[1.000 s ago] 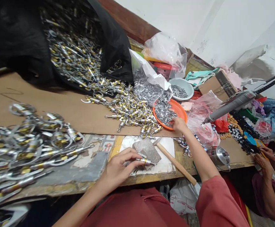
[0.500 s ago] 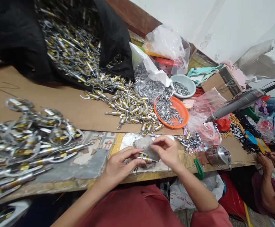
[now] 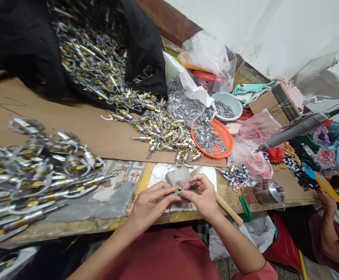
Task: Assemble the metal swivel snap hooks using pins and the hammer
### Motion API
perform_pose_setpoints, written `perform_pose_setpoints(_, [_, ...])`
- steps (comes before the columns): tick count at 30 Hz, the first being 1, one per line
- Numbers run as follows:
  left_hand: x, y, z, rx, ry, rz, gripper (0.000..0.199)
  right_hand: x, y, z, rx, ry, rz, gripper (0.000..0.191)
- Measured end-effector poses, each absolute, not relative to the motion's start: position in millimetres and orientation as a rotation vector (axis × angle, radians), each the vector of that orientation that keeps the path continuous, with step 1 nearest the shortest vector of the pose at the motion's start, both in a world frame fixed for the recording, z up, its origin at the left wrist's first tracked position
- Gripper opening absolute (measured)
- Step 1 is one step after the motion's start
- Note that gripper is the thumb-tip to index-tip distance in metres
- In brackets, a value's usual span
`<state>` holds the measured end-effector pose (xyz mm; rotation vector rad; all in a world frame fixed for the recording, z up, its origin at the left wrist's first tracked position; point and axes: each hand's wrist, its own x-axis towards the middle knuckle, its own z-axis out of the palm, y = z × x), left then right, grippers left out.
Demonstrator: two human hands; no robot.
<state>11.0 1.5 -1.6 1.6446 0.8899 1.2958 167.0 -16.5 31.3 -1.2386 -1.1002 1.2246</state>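
Note:
Both my hands are together over a white sheet at the table's front edge. My left hand pinches a small silver-and-yellow metal piece, mostly hidden by the fingers. Closed on the piece's other end is my right hand. Just behind the fingers lies a rough grey stone block. A hammer's wooden handle shows beside my right hand, slanting over the table edge.
Heaps of silver-and-yellow pieces lie behind and to the left. An orange plate holds small metal parts; a pale bowl holds pins. An electric screwdriver hangs at right, near a metal mug. Another person's hand is far right.
My right hand has come down and closed on the metal piece in my left hand. The hammer handle now shows beside it. The other person's hands have moved apart.

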Motion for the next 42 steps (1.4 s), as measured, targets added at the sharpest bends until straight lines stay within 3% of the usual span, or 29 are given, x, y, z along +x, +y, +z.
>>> perform_pose_setpoints(5, [13, -3, 6, 1.521, 0.939, 1.261, 0.013, 167, -24, 32, -1.224, -1.196, 1.155, 0.029])
perform_pose_setpoints(12, [10, -6, 30, 1.421, 1.035, 1.223, 0.014, 176, -33, 32, -0.883, -2.006, 0.197, 0.031])
perform_pose_setpoints(16, [10, -6, 36, 1.521, 1.049, 1.232, 0.013, 185, -29, 35, -0.73, -2.211, -0.04, 0.028])
perform_pose_setpoints(26, [3, -5, 37, 1.519, 0.947, 1.17, 0.013, 180, -30, 33, -0.776, -2.039, 0.111, 0.028])
perform_pose_setpoints(33, [1, -6, 40, 1.444, 0.945, 1.041, 0.015, 180, -37, 31, -0.921, -1.965, 0.227, 0.016])
perform_pose_setpoints(42, [-2, -6, 38, 1.401, 0.977, 1.029, 0.019, 177, -40, 34, -0.97, -1.98, 0.274, 0.023])
